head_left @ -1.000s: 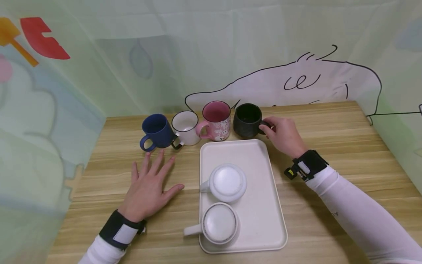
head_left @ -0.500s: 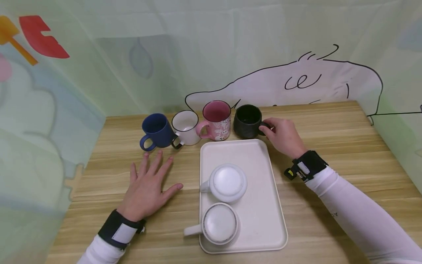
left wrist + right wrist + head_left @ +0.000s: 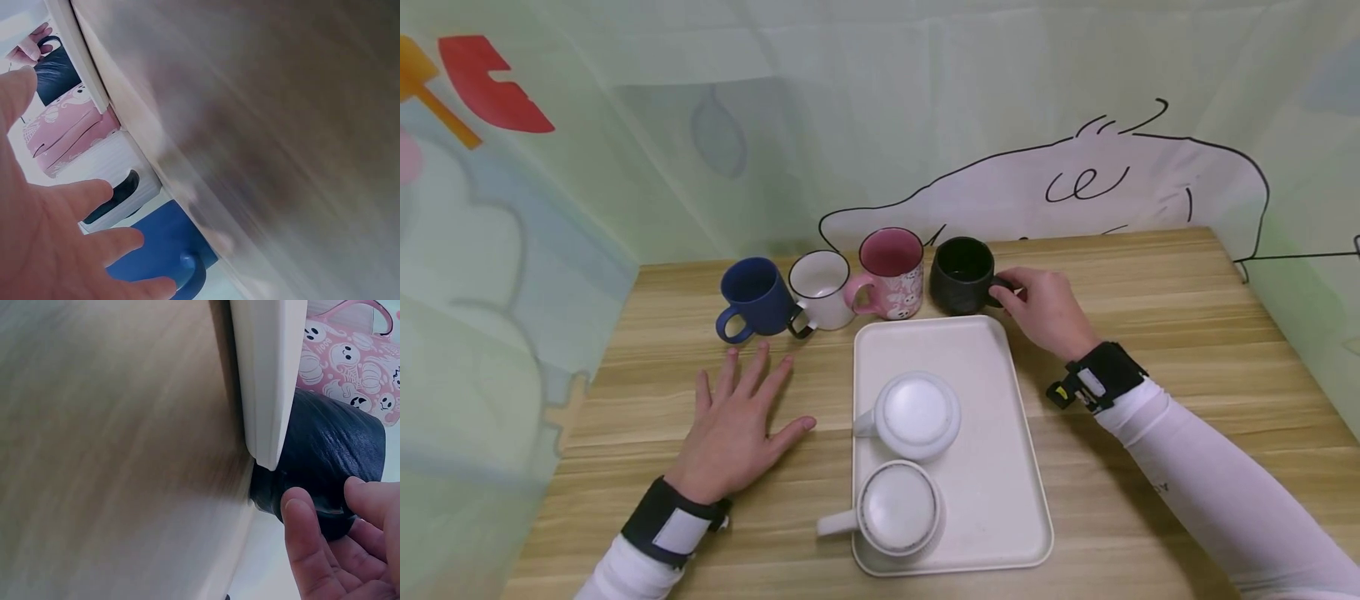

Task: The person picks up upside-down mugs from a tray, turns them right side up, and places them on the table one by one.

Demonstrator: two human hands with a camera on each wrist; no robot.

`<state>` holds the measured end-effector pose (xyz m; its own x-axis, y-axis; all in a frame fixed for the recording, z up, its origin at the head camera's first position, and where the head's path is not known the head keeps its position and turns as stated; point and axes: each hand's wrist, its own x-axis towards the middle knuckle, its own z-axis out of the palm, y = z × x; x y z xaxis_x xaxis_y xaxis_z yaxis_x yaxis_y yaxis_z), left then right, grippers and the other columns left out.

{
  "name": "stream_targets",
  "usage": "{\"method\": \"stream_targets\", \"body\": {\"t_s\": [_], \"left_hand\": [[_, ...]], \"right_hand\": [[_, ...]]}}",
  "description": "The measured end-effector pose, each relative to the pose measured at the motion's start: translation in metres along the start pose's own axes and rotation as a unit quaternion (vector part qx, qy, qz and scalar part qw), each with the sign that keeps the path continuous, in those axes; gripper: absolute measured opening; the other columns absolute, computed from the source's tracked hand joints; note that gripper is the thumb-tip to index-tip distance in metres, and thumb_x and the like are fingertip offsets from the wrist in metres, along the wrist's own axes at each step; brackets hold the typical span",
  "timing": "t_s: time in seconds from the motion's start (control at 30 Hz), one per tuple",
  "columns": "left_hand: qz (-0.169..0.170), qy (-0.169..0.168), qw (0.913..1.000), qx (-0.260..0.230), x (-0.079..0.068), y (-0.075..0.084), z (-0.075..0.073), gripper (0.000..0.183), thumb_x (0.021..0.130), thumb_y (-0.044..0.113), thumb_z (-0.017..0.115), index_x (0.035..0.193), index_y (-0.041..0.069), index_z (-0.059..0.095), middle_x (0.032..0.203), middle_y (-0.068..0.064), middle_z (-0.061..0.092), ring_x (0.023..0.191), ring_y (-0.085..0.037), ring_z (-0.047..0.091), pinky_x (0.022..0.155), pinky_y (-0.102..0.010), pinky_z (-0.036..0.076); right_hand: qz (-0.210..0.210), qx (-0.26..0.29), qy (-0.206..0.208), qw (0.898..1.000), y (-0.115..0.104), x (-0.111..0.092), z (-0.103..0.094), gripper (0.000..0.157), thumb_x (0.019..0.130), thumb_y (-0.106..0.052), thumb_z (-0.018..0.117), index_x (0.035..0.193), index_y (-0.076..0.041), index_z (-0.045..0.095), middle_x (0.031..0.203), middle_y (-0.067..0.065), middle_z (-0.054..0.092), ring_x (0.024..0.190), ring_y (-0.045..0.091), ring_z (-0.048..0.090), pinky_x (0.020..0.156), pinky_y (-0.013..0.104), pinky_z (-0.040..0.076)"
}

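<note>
My right hand (image 3: 1051, 310) pinches the handle of a black mug (image 3: 961, 279), which stands upright at the right end of a row along the back of the table. In the right wrist view, thumb and fingers close round that handle on the dark ribbed mug (image 3: 337, 440). Left of it come a pink mug (image 3: 897, 279) with ghost prints, a white mug (image 3: 822, 293) with a black rim, and a blue mug (image 3: 760, 300). My left hand (image 3: 730, 437) lies with fingers spread straight, fingertips just in front of the blue mug, holding nothing.
A cream tray (image 3: 992, 467) lies in the middle of the wooden table (image 3: 1150, 517). On it two white mugs sit upside down, one farther back (image 3: 917, 412) and one nearer (image 3: 898, 508), its handle over the left rim. A printed cloth (image 3: 865, 125) hangs behind.
The left hand has shifted very slightly to the left over the last second. The right hand keeps its grip on the black mug's handle, and the mugs stay in place.
</note>
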<state>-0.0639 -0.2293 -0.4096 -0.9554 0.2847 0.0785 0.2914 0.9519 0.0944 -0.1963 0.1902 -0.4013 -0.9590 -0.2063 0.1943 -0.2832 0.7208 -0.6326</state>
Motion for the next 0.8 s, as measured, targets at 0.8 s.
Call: {"method": "stream_targets", "body": {"t_s": [0.8], "left_hand": [[0.107,0.059,0.9894,-0.078,0.018,0.028,-0.023,0.086,0.088,0.068,0.059,0.147,0.007,0.048,0.149,-0.017,0.045,0.134,-0.037,0.043,0.108,-0.054,0.034]], "right_hand": [[-0.035,-0.028,0.029,0.999,-0.007,-0.023,-0.032,0.047,0.096,-0.033,0.067,0.133,-0.004,0.061,0.117,0.015,0.067,0.082,0.023,0.068,0.065,0.037,0.055]]}}
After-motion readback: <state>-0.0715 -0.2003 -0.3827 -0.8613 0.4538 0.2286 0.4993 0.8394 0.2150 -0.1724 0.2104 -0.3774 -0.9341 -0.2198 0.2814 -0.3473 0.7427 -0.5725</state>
